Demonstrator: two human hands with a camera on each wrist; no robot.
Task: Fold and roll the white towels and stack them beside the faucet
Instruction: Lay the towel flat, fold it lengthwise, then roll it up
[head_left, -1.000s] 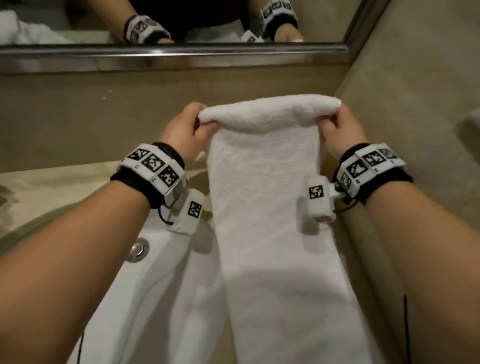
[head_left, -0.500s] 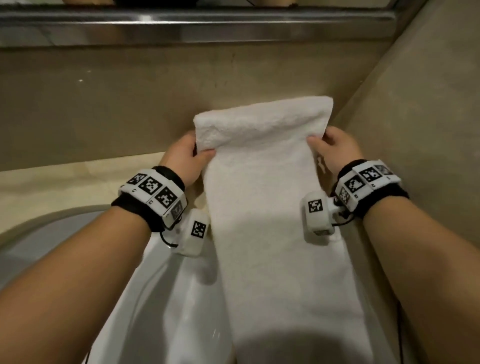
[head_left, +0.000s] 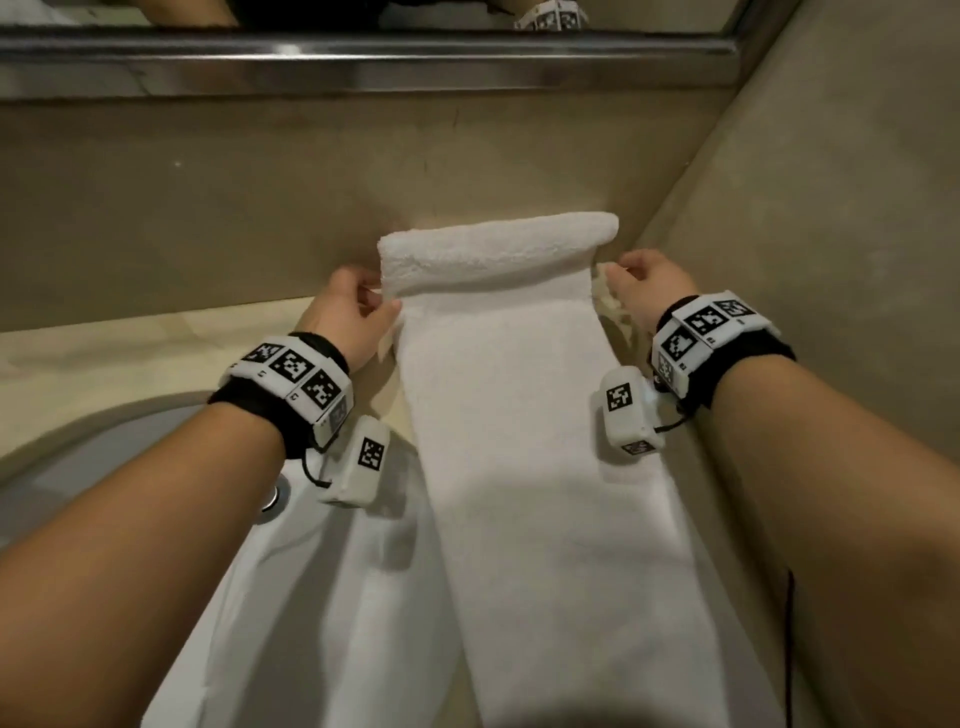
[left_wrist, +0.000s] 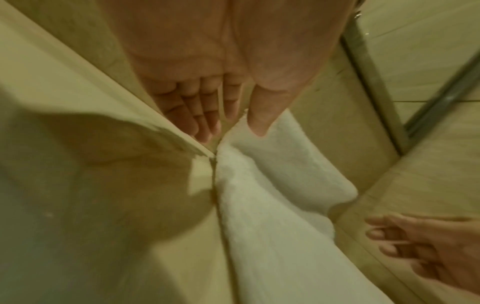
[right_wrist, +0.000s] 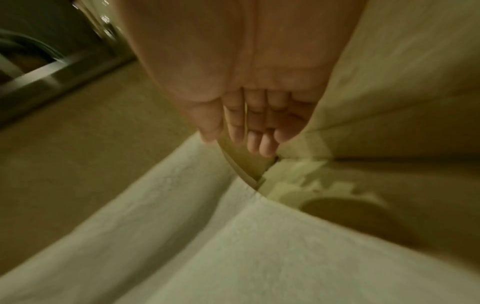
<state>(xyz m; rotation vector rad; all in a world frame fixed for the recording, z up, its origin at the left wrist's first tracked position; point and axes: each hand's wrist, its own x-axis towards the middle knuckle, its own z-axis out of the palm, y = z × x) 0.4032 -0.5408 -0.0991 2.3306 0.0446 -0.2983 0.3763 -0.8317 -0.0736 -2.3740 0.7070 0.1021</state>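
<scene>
A long white towel (head_left: 524, 441) lies as a narrow strip on the beige counter, running from me to the back wall. Its far end (head_left: 498, 244) is folded over into a thick flap against the wall. My left hand (head_left: 358, 306) is at the flap's left corner, fingers (left_wrist: 205, 123) straight beside the towel (left_wrist: 272, 205) and thumb tip touching it. My right hand (head_left: 644, 280) hovers just off the towel's right edge. Its fingers (right_wrist: 257, 133) are straight and hold nothing, past the towel (right_wrist: 207, 236). No faucet is in view.
A side wall (head_left: 831, 208) stands close on the right and the back wall (head_left: 260, 208) just behind the towel. A metal mirror ledge (head_left: 363, 57) runs above. The sink basin (head_left: 104, 457) with a chrome fitting (head_left: 270, 499) is lower left, where more white cloth (head_left: 322, 623) seems to lie.
The folded far end came down from mid-air to rest on the counter against the back wall. My right hand let go of its corner, and my left hand loosened.
</scene>
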